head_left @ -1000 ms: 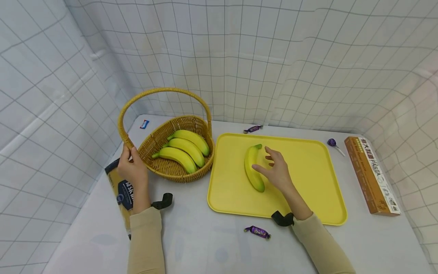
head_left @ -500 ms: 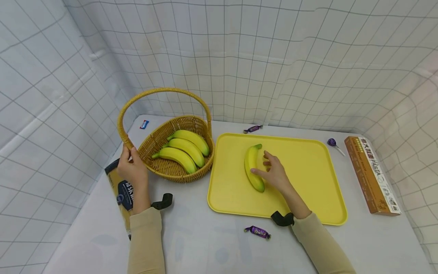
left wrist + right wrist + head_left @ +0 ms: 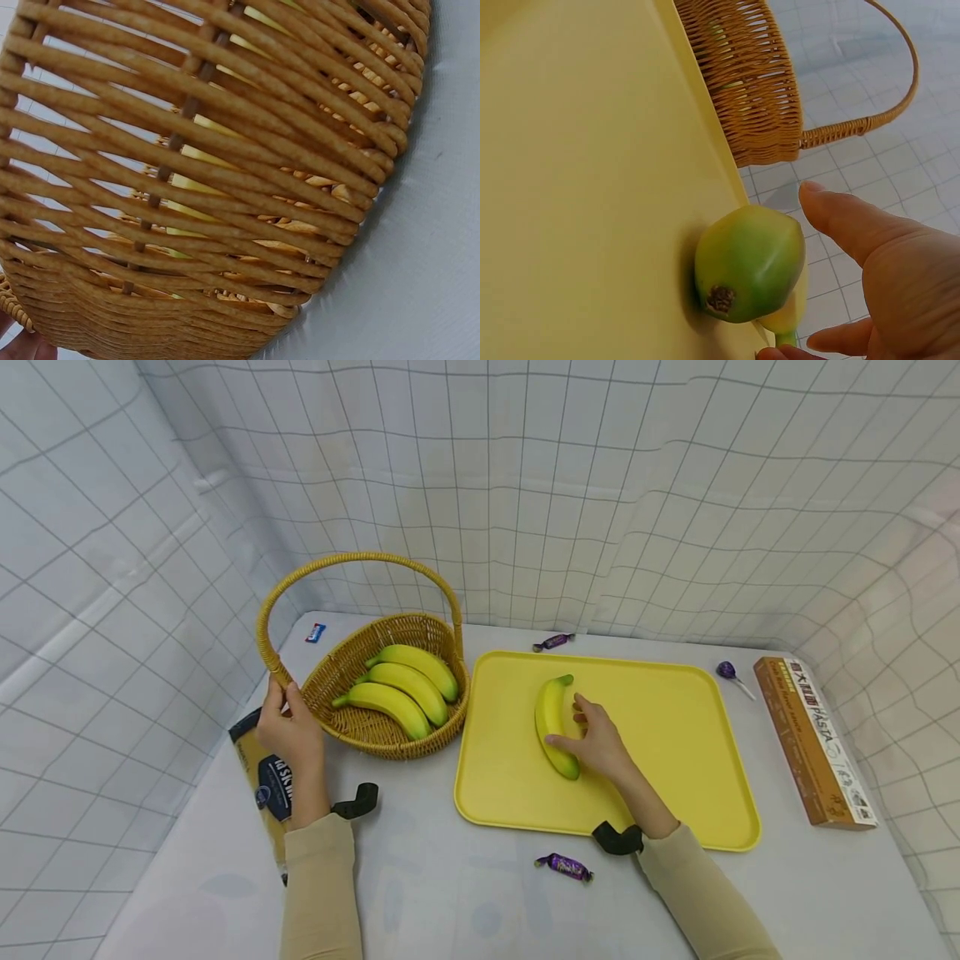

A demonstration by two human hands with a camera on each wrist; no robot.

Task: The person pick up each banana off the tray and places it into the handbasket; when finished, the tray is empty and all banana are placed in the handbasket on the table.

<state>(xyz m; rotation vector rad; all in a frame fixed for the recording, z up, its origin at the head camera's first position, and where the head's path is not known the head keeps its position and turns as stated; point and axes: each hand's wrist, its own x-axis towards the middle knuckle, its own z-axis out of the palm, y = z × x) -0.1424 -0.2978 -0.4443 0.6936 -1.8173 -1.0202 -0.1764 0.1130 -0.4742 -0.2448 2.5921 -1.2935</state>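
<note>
At the left, a wicker basket (image 3: 386, 747) with a tall arched handle (image 3: 360, 557) holds 3 bananas (image 3: 405, 685). My left hand (image 3: 294, 732) pinches the base of that handle at the basket's left side; the left wrist view shows mostly the woven wall (image 3: 187, 187), with fingertips at its lower left corner. One banana (image 3: 551, 722) lies lengthwise on the yellow tray (image 3: 660, 718). Over its right side is my right hand (image 3: 602, 745), thumb above the banana and fingers spread along the far side. In the right wrist view the thumb (image 3: 847, 217) stands apart from the peel.
Right of the tray lie a pasta box (image 3: 813, 743) and a lollipop (image 3: 727, 671). Purple wrapped candies lie behind the tray (image 3: 553, 642) and in front of it (image 3: 565, 867). A dark-and-yellow packet (image 3: 262, 777) is under my left forearm. A small blue-red wrapper (image 3: 315, 632) lies behind the basket.
My right hand has moved slightly down and left, closer over the banana on the tray. The left hand and the basket have stayed in place.
</note>
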